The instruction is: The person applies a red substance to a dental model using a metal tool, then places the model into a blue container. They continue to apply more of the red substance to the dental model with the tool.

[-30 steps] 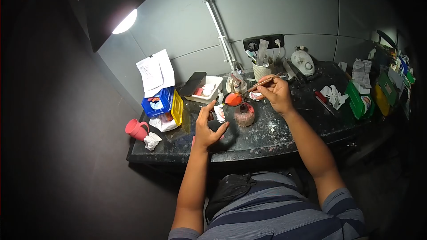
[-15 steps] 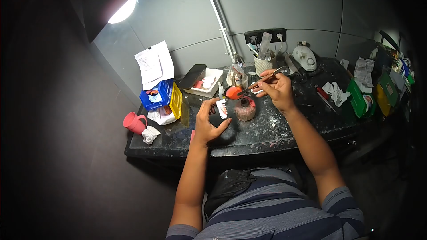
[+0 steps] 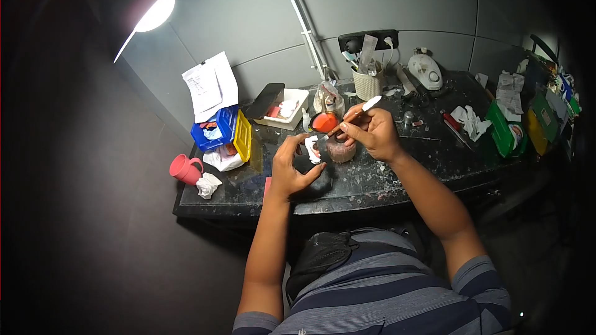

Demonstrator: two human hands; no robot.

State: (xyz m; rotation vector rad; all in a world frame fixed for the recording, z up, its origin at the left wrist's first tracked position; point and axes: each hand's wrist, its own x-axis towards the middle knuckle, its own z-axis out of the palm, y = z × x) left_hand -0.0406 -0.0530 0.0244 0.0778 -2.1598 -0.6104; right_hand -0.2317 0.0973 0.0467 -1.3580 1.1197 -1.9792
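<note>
Two hands were seen at work over the dark, speckled worktop (image 3: 385, 180). To the left, well apart, a pink plastic mug (image 3: 184, 168) was set beside crumpled white paper (image 3: 209, 184). The left hand (image 3: 292, 169) was curled, thumb and fingers partly spread, around a small dark rounded object (image 3: 316, 180) resting on the worktop; whether it was gripped or merely steadied could not be told. Just beside it a small white dental-looking cast (image 3: 312, 149) was seen, and behind that a round orange-red dish (image 3: 325, 121). The right hand (image 3: 370, 134) was pinched around a slender wooden-handled tool with a pale end (image 3: 351, 118). Its long axis was laid diagonally, the pale end raised toward the upper right and the working tip lowered left toward a pinkish mound (image 3: 341, 151). The tool was judged light and stiff, best taken near mid-shaft, pencil-fashion. The cast was judged brittle and best held by its sides.
</note>
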